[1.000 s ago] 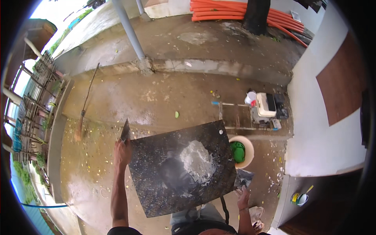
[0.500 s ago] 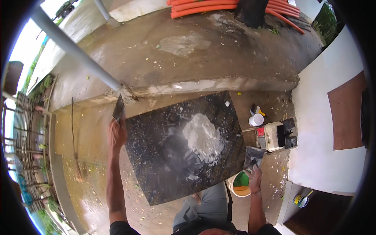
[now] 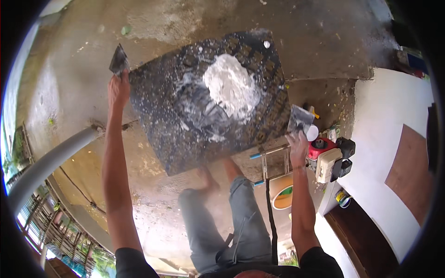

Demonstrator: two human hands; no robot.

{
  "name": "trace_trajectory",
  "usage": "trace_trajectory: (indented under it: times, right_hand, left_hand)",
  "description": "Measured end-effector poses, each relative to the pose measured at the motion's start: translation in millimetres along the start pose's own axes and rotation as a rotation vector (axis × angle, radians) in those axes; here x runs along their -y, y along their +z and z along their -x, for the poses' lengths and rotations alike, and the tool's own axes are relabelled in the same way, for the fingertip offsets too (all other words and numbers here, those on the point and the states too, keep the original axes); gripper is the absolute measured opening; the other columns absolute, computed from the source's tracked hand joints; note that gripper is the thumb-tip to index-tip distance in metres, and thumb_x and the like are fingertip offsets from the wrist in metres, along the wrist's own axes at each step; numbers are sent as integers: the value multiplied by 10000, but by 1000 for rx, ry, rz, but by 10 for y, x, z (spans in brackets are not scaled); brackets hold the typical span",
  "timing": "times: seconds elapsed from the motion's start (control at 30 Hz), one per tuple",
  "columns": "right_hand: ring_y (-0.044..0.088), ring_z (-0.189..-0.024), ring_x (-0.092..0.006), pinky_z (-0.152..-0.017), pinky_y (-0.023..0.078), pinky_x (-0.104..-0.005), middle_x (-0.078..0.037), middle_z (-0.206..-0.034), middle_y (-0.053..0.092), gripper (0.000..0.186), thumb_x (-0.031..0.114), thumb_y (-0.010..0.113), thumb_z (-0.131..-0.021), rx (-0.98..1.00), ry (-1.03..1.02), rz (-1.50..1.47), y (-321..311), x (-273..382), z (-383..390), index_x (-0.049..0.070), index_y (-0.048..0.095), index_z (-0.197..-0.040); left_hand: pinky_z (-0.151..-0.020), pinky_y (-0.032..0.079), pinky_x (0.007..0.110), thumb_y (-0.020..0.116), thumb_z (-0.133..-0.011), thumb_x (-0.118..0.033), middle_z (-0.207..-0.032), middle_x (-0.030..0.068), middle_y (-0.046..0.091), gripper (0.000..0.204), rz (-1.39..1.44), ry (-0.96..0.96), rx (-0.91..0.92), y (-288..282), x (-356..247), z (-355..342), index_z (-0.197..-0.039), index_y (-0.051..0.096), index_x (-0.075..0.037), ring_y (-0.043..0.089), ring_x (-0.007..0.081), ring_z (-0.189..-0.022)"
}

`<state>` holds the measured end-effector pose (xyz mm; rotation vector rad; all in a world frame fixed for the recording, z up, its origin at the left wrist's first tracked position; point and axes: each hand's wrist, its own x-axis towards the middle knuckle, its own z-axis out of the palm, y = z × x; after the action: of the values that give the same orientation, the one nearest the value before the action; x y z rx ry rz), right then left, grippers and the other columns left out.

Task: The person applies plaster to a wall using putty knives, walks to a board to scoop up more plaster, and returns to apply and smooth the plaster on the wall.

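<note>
A dark, speckled square board [image 3: 162,120] is held out before me, with a heap of white powder [image 3: 229,85] and greyish smears on it. My left hand [image 3: 119,90] is closed on a metal scraper [image 3: 118,60] at the board's left corner. My right hand [image 3: 299,148], dusted white, is at the lower right edge with a second scraper [image 3: 300,118], blade pointing up; how its fingers share scraper and board is partly hidden. My legs [image 3: 243,213] and bare feet show below the board.
A grey pole [image 3: 51,164] crosses the lower left near a bamboo fence [image 3: 37,222]. Right are a red-and-cream engine [image 3: 327,162], a white container [image 3: 312,133], a ladder-like metal frame [image 3: 264,164] and a bucket [image 3: 282,201] beside a white wall [image 3: 380,106]. A concrete step [image 3: 324,78] lies ahead.
The board and both hands with scrapers have moved up in the picture. The pole and objects at right have shifted as my view moved; my legs now show more fully.
</note>
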<state>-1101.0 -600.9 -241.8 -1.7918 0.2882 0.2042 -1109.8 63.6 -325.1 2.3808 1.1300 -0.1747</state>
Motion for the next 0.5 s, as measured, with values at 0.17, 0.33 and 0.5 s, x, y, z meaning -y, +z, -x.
trace_trajectory:
  times: [0.17, 0.33, 0.5]
  right_hand:
    - [539, -1161, -352, -1019, 517, -525, -152, -1290, 455, 351, 102, 524, -994, -104, 217, -469, -5, -279, -476, -49, 484, -1308]
    - [542, -1151, -286, -1013, 530, -458, -138, -1198, 534, 403, 214, 543, -997, 172, -139, -270, 102, -410, -590, -75, 508, -1275]
    - [600, -1124, -329, -941, 551, -422, -204, -1231, 592, 323, 184, 527, -987, -84, 85, -86, 297, 167, -291, -55, 599, -1192]
  left_hand:
    - [-946, 444, 529, 444, -969, -597, -1110, 359, 625, 724, 19, 69, -69, -4, -2, -168, -1077, 639, 92, 572, 507, -1113]
    - [-926, 449, 533, 455, -952, -631, -1034, 336, 656, 748, -18, 37, -169, -237, 6, -108, -1008, 680, 80, 592, 502, -1079]
    - [-916, 451, 521, 483, -970, -575, -1056, 311, 664, 666, -67, -16, -59, -482, -166, 325, -1073, 681, 54, 601, 485, -1086]
